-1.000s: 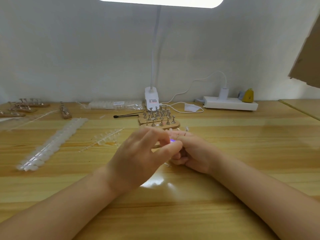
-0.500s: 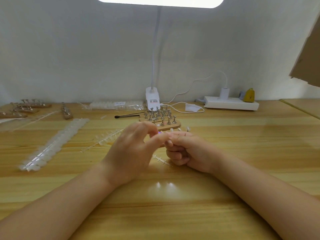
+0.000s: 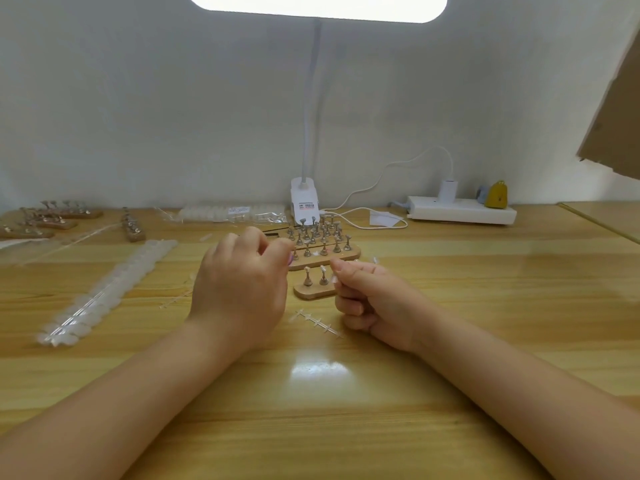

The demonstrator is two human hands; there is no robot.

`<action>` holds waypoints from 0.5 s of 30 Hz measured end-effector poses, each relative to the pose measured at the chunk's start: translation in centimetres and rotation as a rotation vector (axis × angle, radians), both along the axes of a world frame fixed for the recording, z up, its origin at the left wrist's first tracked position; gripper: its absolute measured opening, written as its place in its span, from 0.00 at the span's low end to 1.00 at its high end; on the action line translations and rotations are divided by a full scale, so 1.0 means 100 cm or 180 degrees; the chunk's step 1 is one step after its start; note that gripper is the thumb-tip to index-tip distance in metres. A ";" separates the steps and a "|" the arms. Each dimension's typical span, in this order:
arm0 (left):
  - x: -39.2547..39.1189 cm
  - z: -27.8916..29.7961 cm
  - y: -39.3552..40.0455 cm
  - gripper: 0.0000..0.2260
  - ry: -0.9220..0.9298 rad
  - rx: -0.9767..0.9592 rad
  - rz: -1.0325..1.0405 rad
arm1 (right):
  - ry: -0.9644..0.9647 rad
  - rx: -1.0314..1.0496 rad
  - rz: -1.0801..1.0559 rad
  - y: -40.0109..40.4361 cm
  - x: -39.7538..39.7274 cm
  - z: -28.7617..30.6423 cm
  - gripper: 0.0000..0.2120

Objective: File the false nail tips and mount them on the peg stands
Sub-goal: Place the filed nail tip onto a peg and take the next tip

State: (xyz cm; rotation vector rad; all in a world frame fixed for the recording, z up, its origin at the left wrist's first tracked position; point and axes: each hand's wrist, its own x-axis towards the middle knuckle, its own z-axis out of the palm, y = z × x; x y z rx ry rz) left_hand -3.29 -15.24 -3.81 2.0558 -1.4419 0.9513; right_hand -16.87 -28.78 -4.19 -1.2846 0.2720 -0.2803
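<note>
My left hand (image 3: 239, 289) hovers with curled fingers just left of the peg stands. It pinches a small purple nail file (image 3: 290, 260), of which only the tip shows at the thumb. My right hand (image 3: 370, 299) rests on the table in a loose fist, pinching a clear nail tip (image 3: 334, 279) between thumb and forefinger. That tip sits beside the small wooden peg stand (image 3: 311, 292), which carries two visible pegs. Behind it stand larger peg stands (image 3: 325, 252) with several metal pegs.
A bare plastic sprue (image 3: 318, 322) lies between my wrists. A long strip of nail tips (image 3: 104, 289) lies at the left, with more peg stands (image 3: 45, 223) behind it. At the back are a lamp base (image 3: 304, 202), packaged tips (image 3: 228, 212) and a power strip (image 3: 460, 209).
My hands have drawn apart: the left moved left and away from me, and the right stayed on the table. The small peg stand and the sprue between them are now uncovered.
</note>
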 end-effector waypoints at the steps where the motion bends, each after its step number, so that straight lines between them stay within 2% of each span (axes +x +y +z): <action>1: 0.000 -0.002 -0.001 0.08 0.0004 0.0125 0.0205 | -0.0021 0.0039 -0.0080 0.000 0.000 0.000 0.14; 3: -0.002 -0.007 -0.002 0.08 0.0094 0.0483 0.0519 | -0.0054 0.0077 -0.0219 0.000 0.001 0.000 0.13; 5: -0.002 -0.009 -0.002 0.11 0.0436 0.0556 0.0401 | -0.0057 0.0087 -0.0303 0.000 0.002 -0.001 0.11; 9: -0.014 -0.001 -0.001 0.10 0.2263 -0.0370 -0.1237 | -0.0063 -0.0082 -0.0244 0.001 0.003 -0.003 0.13; 12: -0.026 -0.004 -0.001 0.10 0.2595 -0.0270 -0.1680 | -0.0038 -0.0322 -0.0050 0.003 0.000 -0.002 0.14; 15: -0.029 -0.009 -0.003 0.10 0.2771 -0.0323 -0.1664 | 0.0006 -0.0510 0.0054 0.004 0.001 -0.003 0.26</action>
